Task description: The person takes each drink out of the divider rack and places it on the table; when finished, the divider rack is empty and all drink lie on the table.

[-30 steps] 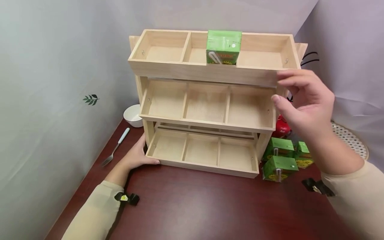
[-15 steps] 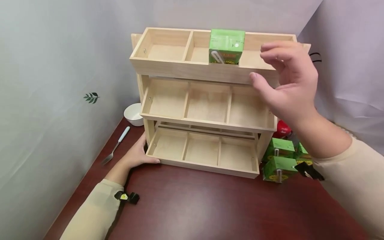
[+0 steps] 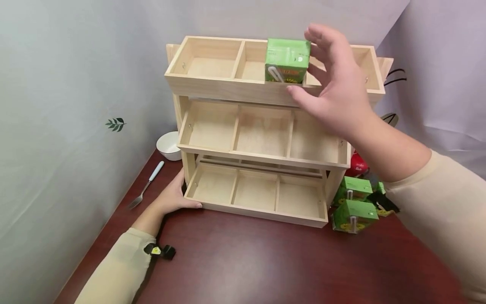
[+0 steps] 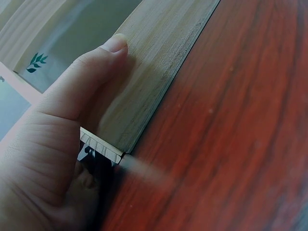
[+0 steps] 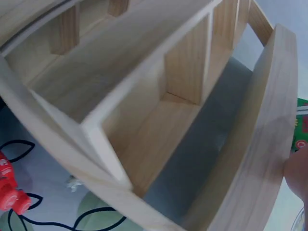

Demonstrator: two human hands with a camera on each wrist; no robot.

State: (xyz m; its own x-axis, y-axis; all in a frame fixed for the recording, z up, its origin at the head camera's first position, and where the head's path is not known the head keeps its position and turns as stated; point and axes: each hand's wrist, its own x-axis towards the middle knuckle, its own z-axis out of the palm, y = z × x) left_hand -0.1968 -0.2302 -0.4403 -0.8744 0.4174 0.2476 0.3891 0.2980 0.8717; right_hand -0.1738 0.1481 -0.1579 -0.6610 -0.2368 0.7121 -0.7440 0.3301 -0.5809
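A three-tier wooden rack point(image 3: 228, 87) with divided trays stands on the dark red table. In its top tray a green drink carton point(image 3: 287, 61) with a straw on its front sits upright in the middle compartment. My right hand point(image 3: 338, 86) is at the carton's right side, fingers spread behind and thumb low in front, not closed round it. The right wrist view shows a slice of the carton point(image 5: 301, 127) past the tray's front board. My left hand point(image 3: 174, 197) grips the rack's lower left corner. In the left wrist view its thumb point(image 4: 103, 60) presses the bottom front board; the other fingers are hidden.
Several more green cartons point(image 3: 355, 216) stand right of the rack, partly behind my right sleeve, with a red object point(image 3: 357, 165) behind them. On the left lie a white bowl point(image 3: 168, 146) and a fork point(image 3: 148, 184). Black cables point(image 5: 82, 219) run behind the rack.
My right hand has moved left and up from the rack's right end to the carton in the top tray. My left hand stays at the lower left corner.
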